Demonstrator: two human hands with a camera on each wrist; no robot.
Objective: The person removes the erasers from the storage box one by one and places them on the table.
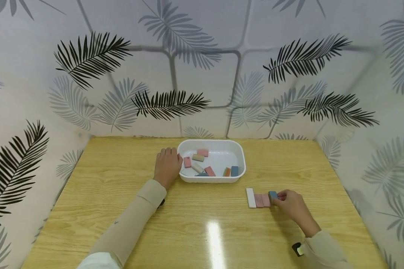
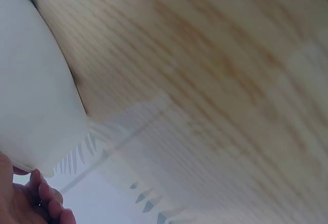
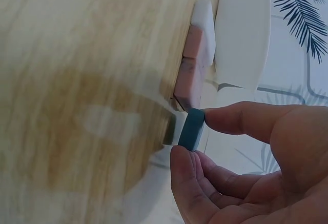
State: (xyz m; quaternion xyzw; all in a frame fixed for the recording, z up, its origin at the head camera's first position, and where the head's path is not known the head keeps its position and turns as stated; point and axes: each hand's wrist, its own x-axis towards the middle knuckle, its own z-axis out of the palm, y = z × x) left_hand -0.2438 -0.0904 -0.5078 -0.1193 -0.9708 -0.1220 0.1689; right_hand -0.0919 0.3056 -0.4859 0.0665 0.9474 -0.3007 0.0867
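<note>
My right hand [image 1: 294, 205] pinches a small blue eraser-like block [image 3: 191, 129] between thumb and fingers. The block is at the right end of a short row on the table. That row holds a longer white block [image 1: 251, 198] at the left and two pink blocks [image 1: 262, 200] beside it. In the right wrist view the blue block sits close to the nearer pink block [image 3: 190, 83]. My left hand [image 1: 168, 164] grips the left rim of a white plastic tray [image 1: 212, 179]; its fingers [image 2: 50, 196] are curled by the rim in the left wrist view.
Several small blocks lie inside the tray: pink [image 1: 210, 171], beige [image 1: 198, 157], blue [image 1: 235, 171] and an orange-green one [image 1: 227, 172]. The wooden table [image 1: 121, 194] meets a leaf-patterned wall [image 1: 205, 82] at the back, with more patterned surface at both sides.
</note>
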